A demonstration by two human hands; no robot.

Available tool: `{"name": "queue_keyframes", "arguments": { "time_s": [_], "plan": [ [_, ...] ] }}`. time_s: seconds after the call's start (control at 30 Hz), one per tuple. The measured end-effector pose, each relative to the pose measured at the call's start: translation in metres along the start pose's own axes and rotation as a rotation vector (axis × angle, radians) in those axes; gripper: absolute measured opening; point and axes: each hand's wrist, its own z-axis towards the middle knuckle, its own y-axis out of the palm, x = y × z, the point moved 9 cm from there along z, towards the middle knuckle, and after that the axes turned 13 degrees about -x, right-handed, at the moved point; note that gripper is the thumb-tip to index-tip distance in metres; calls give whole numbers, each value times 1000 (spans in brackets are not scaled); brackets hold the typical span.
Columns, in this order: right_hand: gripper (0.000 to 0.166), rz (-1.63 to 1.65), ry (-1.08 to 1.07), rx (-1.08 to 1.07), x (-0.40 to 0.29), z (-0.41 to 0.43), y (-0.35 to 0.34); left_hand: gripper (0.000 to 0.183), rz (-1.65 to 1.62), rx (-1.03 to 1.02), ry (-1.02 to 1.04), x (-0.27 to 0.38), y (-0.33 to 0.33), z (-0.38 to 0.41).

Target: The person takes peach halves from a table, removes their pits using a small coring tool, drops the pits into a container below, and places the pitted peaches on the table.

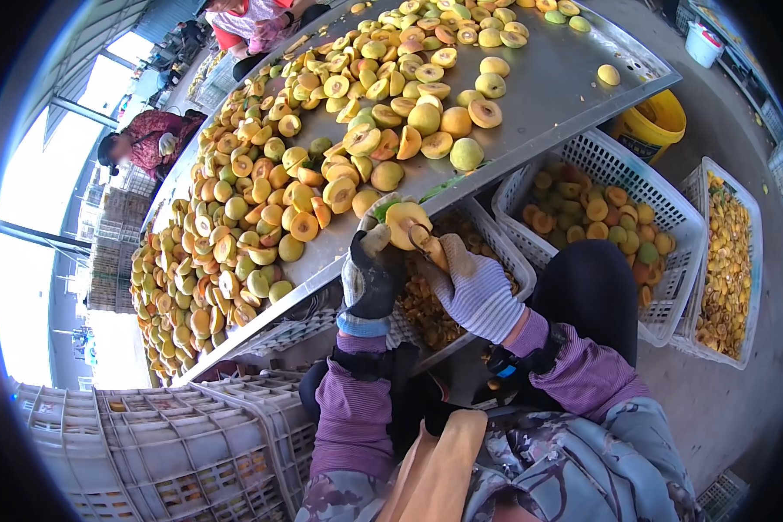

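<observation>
My left hand [369, 282], in a dark-coated work glove, holds a yellow peach half [401, 218] with its cut face up, by the near edge of the metal table [528, 134]. In my right hand [479, 290], in a striped knit glove, is a pitting tool [436, 253] with a curved metal loop and a pale handle. Its loop touches the cut face of the peach half. Beneath both hands stands a plastic crate [527, 271] with brown scraps. Halved peaches [339, 173] lie heaped across the table, many cut side up.
Right of my knee sit a white crate of peach halves [675, 215] and a crate of small yellow-brown pieces [753, 261]. A yellow bucket [669, 121] stands behind them. Stacked crates [189, 450] rise at my left. Two people [160, 140] [251, 29] sit across the table.
</observation>
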Motion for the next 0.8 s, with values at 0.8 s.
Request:
{"name": "queue_keyframes", "arguments": {
  "time_s": [0.8],
  "plan": [
    [32, 142, -14, -109, 5, -1, 33, 32, 120, 219, 163, 12, 8, -12]
  ]
}}
